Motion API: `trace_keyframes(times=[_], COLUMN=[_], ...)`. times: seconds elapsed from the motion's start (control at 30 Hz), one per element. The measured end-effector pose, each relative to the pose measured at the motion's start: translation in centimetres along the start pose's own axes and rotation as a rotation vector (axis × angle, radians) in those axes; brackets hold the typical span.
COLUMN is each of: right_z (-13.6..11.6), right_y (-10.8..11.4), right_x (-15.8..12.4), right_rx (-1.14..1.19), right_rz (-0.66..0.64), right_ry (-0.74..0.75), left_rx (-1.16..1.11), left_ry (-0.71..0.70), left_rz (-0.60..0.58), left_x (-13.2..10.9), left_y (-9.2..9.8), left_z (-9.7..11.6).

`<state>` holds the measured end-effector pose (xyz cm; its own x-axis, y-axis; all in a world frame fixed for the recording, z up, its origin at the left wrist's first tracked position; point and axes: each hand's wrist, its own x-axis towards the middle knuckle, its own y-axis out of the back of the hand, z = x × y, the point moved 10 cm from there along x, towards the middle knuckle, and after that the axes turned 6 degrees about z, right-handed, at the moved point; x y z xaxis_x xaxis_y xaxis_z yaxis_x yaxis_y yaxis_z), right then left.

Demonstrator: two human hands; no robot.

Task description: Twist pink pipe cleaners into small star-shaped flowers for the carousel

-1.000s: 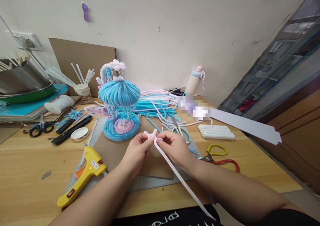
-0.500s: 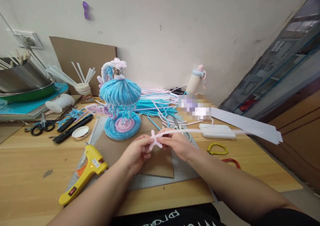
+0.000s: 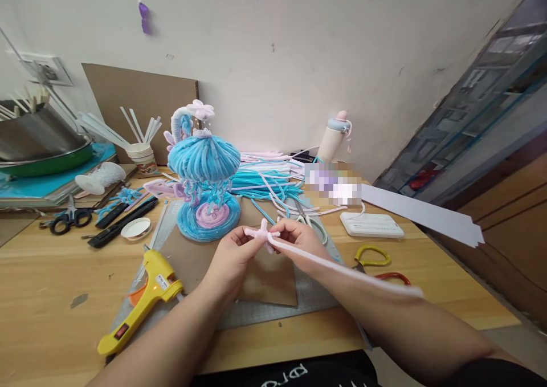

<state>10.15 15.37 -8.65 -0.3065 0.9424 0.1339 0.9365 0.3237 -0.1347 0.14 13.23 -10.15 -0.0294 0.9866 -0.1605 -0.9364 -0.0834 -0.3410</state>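
Near the worktop's front left edge lies a yellow glue gun (image 3: 139, 304). Toward the middle, the left hand (image 3: 231, 259) pinches a pink pipe-cleaner knot (image 3: 261, 233) above the cardboard sheet (image 3: 265, 281); the right hand (image 3: 299, 241) grips its long tail (image 3: 342, 267), which trails right. Yellow-handled scissors (image 3: 371, 256) lie toward the right edge.

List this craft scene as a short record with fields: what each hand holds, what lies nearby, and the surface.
Left hand: pinches a pink pipe cleaner at its twisted knot
Right hand: grips the same pipe cleaner; its long tail runs right
Behind: blue mushroom model
Left of hands: yellow glue gun
Right: scissors
Surface: wooden table
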Motion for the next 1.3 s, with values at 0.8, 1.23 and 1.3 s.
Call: trace_keyframes(times=[0.8,1.23,1.3], right_z=[-4.5,-5.1,-5.1], right_y=[-0.2,-0.1,-0.2], right_x=[-1.7,-1.9,-1.9], right_rx=[-0.531,-0.515,-0.522], right_rz=[0.040,0.026,0.019], right_ry=[0.477,0.519,0.518], left_rx=[0.027,-0.382,-0.420], left_ry=[-0.003,0.352,0.375], left_rz=[-0.006,-0.049,-0.070], left_x=[0.8,0.3,0.2], left_y=[0.8,-0.2,-0.4], left_z=[-1.1,-3.5,-3.6])
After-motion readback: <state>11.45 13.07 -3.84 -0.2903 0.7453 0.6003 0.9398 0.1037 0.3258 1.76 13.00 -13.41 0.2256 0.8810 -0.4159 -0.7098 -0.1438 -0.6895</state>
